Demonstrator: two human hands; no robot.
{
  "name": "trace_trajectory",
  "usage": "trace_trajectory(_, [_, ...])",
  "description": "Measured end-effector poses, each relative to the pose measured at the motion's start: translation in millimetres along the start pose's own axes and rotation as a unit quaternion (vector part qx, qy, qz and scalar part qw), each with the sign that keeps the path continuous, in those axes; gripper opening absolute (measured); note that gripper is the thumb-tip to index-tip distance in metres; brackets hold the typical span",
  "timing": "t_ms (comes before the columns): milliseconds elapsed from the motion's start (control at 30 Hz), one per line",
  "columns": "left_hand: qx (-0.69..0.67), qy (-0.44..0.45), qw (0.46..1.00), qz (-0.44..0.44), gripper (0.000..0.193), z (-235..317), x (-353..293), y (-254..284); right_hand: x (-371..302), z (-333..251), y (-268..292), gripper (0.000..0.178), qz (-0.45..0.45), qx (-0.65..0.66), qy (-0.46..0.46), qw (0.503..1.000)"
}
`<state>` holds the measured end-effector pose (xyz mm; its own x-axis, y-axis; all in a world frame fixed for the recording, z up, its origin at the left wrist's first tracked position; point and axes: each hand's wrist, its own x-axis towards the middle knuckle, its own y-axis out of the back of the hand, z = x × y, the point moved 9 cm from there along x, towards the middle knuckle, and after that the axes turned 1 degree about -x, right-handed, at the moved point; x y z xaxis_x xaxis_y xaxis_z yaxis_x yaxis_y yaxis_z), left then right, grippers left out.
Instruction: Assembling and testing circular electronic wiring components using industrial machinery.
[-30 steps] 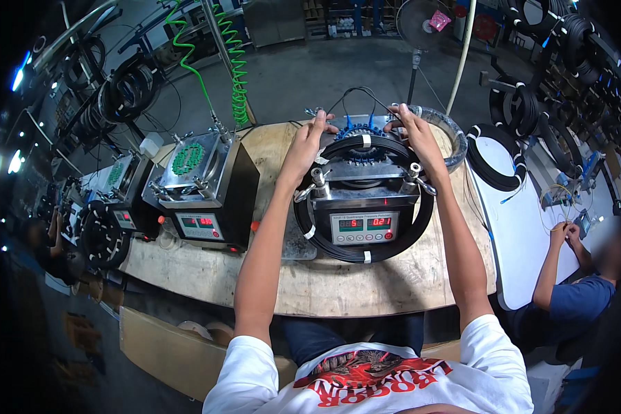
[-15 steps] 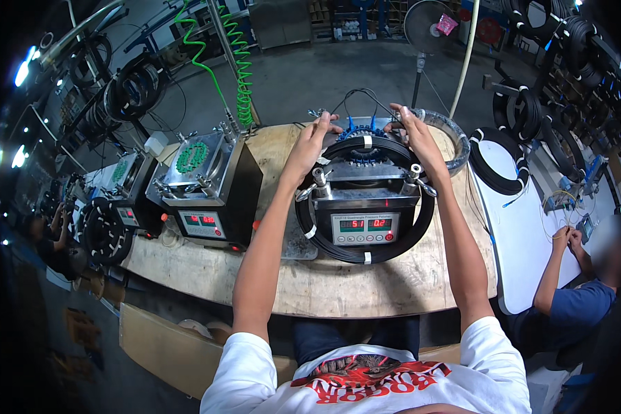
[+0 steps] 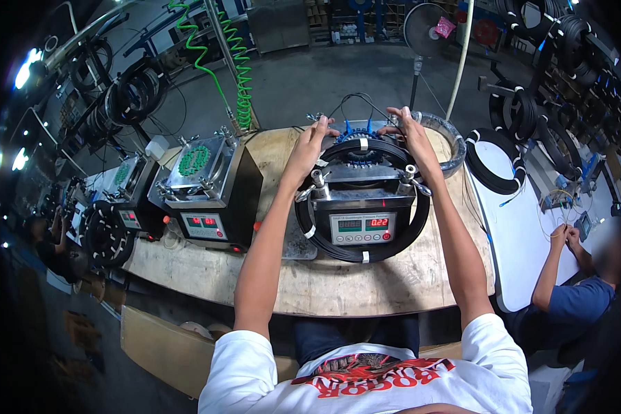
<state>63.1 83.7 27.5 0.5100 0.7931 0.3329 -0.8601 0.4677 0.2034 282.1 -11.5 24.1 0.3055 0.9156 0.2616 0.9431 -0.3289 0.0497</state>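
Note:
In front of me stands a box-shaped tabletop machine point(image 3: 363, 205) with a steel top, lever clamps and a lit red-and-green display panel point(image 3: 363, 228). A black cable coil point(image 3: 366, 256), bound with white ties, is draped around it. Blue connectors point(image 3: 355, 132) ring the holder on top, with thin black leads looping above. My left hand point(image 3: 309, 150) is at the far left corner, fingers curled inward beside a metal clamp knob point(image 3: 314, 117). At the far right corner, my right hand point(image 3: 418, 141) has its fingers bent in. What either hand's fingers grip is hidden.
Two similar machines with green holders, the nearer machine point(image 3: 201, 200) among them, stand left on the wooden table point(image 3: 324, 293). A clear-wrapped hose point(image 3: 454, 148) curves behind my right hand. Another black coil point(image 3: 495, 162) lies on the white table point(image 3: 531, 255), where a co-worker point(image 3: 579, 293) handles thin cable.
The display reading has changed, and its left half has dimmed. Both hands remain at the far corners with hardly any movement. The whole view has shifted slightly.

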Motion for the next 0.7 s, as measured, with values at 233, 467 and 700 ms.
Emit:
trace_trajectory(233, [-0.028, 0.046, 0.998, -0.018, 0.068, -6.1, 0.7, -4.5, -2.0, 2.1, 6.7, 0.079, 0.013, -0.075, -0.024, 0.997])
trace_trajectory(467, [0.005, 0.031, 0.999, -0.027, 0.068, -7.5, -1.1, -0.7, 0.2, 3.8, 3.8, 0.069, 0.018, -0.067, 0.013, 0.998])
trace_trajectory(700, [0.009, 0.017, 0.999, -0.029, 0.068, -3.4, 1.7, -4.7, -5.4, -5.4, 4.8, 0.066, 0.019, -0.014, 0.0, 1.0])
